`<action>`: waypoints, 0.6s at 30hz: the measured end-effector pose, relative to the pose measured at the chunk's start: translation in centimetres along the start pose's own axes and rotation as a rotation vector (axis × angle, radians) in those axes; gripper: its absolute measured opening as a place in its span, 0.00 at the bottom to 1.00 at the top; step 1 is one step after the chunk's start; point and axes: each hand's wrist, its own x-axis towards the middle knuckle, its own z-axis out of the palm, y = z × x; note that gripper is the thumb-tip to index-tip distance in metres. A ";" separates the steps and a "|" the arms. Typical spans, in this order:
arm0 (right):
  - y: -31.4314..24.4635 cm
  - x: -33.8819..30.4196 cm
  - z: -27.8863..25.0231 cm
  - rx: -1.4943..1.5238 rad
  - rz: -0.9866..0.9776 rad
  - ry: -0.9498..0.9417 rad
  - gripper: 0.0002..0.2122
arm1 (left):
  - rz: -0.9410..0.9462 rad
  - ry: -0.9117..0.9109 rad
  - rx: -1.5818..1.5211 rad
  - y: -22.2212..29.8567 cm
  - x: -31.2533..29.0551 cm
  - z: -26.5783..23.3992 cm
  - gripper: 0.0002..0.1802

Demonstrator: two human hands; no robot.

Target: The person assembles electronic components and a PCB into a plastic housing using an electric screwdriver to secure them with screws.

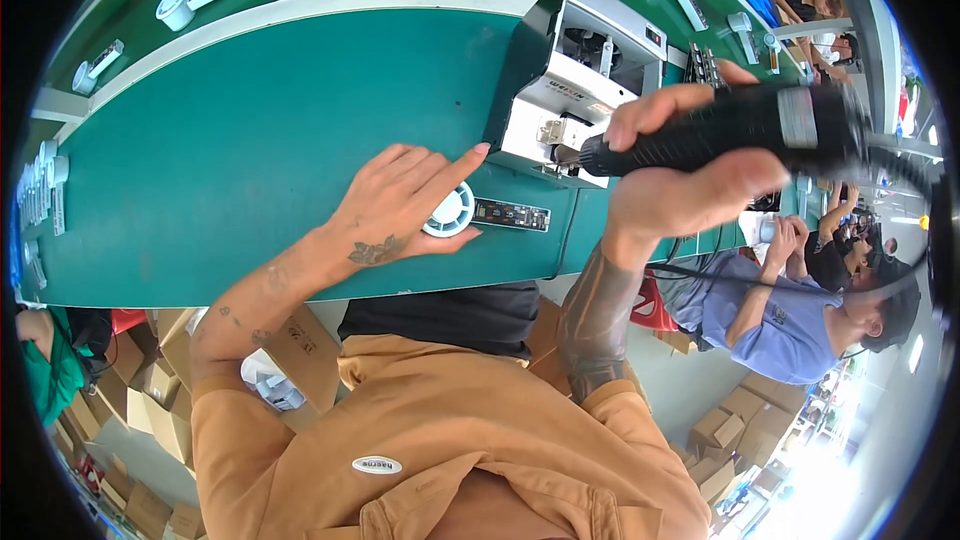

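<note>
My left hand (pixel 410 202) is closed around a round white fan housing (pixel 450 210) with a spoked face, index finger stretched out toward the machine. From the housing a narrow dark circuit board (pixel 512 215) runs to the right, lying on the green bench. In my right hand (pixel 690 175) is a black electric screwdriver (pixel 740 130), held level with its tip pointing left. That tip is at the front of a silver and black screw feeder (pixel 575 90); whether it touches the feeder's outlet I cannot make out.
Similar white fan units with boards (pixel 190 0) stand along the green shelf behind the bench (pixel 250 150). A black cable (pixel 568 240) crosses the bench by the feeder. At right sits a co-worker in a blue shirt (pixel 770 310). Cardboard boxes (pixel 150 395) are on the floor.
</note>
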 end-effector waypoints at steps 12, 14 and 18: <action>-1.8 -5.2 -0.2 0.367 0.232 -0.127 0.48 | 0.012 -0.019 0.067 0.0 0.3 -0.1 0.45; -1.5 -5.7 0.1 0.319 0.254 -0.202 0.48 | 0.019 0.024 0.058 -0.2 0.0 0.0 0.46; -0.5 -6.3 0.3 0.272 0.302 -0.206 0.49 | 0.023 0.051 0.062 -0.3 0.0 0.1 0.47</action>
